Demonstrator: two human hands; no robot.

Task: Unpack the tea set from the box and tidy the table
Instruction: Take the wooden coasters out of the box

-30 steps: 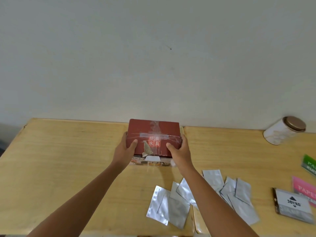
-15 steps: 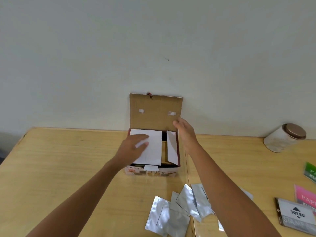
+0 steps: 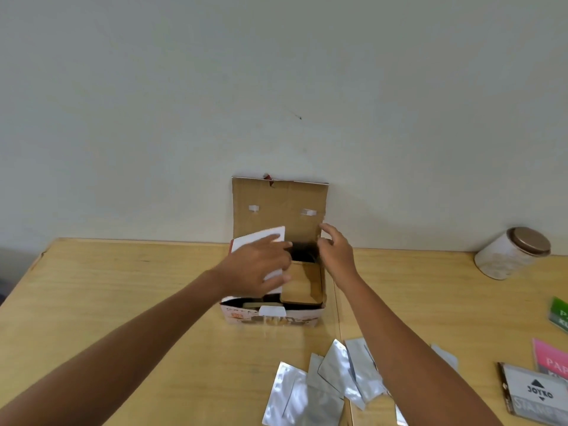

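Between both hands sits the box (image 3: 273, 315), on the worktop (image 3: 123, 296) against the wall, lid (image 3: 278, 207) swung up and leaning back so the opening stays clear.

Left hand (image 3: 256, 272) lies fingers-straight on the white flap (image 3: 261, 239), pushing it up and out to the left; nothing gripped, just pressing. Likely goal: get the inner flap off the contents.

Right hand (image 3: 336, 256) is at the box's right rim, fingers loosely curled beside the lid's lower corner. Can't tell whether it pinches the right flap or only touches it. Probably peeling that side back or steadying the box while the left works.

Under the hands: a tan cardboard insert (image 3: 302, 284) on the right, dark gap behind it. Tea set itself not visible, presumably still inside under the packing.

Nearer than the right forearm: scattered foil sachets (image 3: 310, 392). Far right of the right hand: a jar (image 3: 513, 253) lying on its side, plus a Joyko pack (image 3: 538, 395), pink (image 3: 553, 358) and green (image 3: 559, 312) packs at frame edge. That's the tidy-up part, untouched.

Stage: box opened, flaps being cleared, nothing unpacked yet. Next needs both flaps out before lifting the insert.
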